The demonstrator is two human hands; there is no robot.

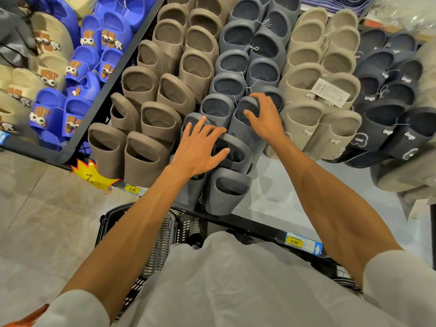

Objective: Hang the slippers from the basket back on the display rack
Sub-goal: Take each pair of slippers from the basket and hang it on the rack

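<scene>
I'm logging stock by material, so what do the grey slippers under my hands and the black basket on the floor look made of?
Grey slippers: probably moulded foam or soft rubber, matte; thick, rounded one-piece walls with no seams or shine. Black basket: likely rigid plastic, slight sheen; moulded slotted mesh walls.

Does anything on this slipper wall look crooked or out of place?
Yes. Near the bottom of the grey column, one grey slipper lies tilted across the row while its neighbours hang straight; the left hand rests on it. In the brown column, a side-turned slipper also breaks the pattern.
</scene>
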